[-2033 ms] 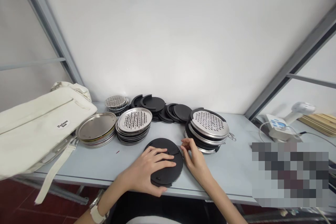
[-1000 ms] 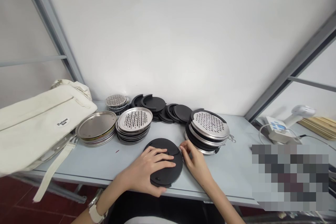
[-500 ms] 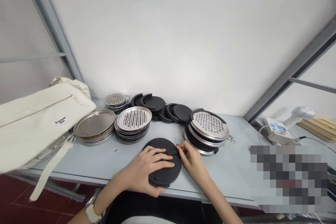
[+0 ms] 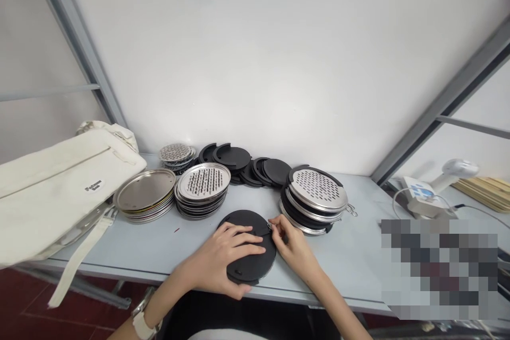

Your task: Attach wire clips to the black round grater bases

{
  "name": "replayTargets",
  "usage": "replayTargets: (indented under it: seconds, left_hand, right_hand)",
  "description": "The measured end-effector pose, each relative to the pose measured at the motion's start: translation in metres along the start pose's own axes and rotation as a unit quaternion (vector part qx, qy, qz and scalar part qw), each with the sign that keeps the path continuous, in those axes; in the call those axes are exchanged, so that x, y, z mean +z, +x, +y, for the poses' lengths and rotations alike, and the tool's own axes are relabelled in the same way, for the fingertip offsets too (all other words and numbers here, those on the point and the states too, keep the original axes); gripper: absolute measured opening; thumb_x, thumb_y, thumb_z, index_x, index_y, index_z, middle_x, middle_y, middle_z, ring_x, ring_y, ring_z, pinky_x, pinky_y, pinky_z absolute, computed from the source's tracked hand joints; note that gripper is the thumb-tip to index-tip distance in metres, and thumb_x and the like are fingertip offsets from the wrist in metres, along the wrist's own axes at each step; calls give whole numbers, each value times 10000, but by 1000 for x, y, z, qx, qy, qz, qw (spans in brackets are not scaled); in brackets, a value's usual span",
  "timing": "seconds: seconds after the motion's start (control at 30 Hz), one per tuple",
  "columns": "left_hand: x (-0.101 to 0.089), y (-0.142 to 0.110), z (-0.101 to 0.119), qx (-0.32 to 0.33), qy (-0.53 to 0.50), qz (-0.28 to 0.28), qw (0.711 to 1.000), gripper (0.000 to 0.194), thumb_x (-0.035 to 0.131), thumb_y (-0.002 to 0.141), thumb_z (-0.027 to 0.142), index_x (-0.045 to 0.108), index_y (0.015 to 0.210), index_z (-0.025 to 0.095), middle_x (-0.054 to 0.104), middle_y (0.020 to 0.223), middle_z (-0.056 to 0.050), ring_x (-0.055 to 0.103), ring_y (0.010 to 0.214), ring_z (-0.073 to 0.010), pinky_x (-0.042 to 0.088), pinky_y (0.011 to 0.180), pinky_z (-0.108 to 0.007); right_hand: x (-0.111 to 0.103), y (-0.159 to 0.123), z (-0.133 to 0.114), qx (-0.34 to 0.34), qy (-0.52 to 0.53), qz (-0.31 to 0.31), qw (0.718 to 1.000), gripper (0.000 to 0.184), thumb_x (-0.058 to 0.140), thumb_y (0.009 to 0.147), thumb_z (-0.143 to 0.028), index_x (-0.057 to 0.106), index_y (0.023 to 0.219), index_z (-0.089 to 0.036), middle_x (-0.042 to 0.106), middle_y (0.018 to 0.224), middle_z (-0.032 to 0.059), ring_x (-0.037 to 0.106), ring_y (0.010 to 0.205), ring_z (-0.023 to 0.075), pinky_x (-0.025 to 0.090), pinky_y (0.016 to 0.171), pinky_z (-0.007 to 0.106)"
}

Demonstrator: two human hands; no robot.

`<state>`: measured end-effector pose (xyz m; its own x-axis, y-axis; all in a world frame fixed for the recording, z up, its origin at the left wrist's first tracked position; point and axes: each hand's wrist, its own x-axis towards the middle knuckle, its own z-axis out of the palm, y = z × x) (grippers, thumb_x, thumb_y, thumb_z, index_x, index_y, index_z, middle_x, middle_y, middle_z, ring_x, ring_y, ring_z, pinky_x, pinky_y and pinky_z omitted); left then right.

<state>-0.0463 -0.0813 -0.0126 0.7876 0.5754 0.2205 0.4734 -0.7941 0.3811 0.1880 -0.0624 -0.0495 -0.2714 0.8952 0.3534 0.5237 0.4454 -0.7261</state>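
A round black disc lies on the table in front of me, near its front edge. My left hand rests on top of it, fingers spread over the surface and the thumb by the near rim. At the disc's far right edge, my right hand pinches a small metal wire loop between thumb and fingertips. How the loop joins the disc is partly hidden by the fingers. Just beyond the right hand stands a stack of grater discs in black holders, with wire loops sticking out.
Smooth metal plates and perforated grater discs stand in stacks at left. Behind are smaller grater discs and black round holders. A cream bag covers the left end; a white scanner stands at right.
The metal loop shows more clearly at the right fingertips, which have shifted very slightly. The left hand and the disc stay in place.
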Motion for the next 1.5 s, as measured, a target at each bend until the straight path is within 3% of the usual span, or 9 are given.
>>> replayTargets:
  seconds: [0.37,0.67,1.5]
  left_hand:
    - [3,0,-2,5,2,7,1000,723,724,654,390,485,1333,323,525,1378,-14,399,1313,-322,271,1071,-445]
    - [2,0,0,-6,8,-8,1000,719,737,664,377,481,1334,328,502,1400,10,378,1331,-306,269,1077,-454]
    - [3,-1,-1,0,12,3,1000,706,731,660,388,494,1321,322,519,1386,9,400,1318,-300,269,1073,-429]
  right_hand:
    - [4,-1,1,1,-23,7,1000,70,401,938,-246,466,936,-218,434,591,-65,454,496,131,364,505,235]
    - [6,-2,1,14,-25,6,1000,77,409,934,-255,413,859,-236,455,632,-55,453,521,130,377,537,240]
    - [6,-1,1,11,-43,1,999,41,419,895,-201,390,904,-229,388,595,-86,447,500,118,345,520,220]
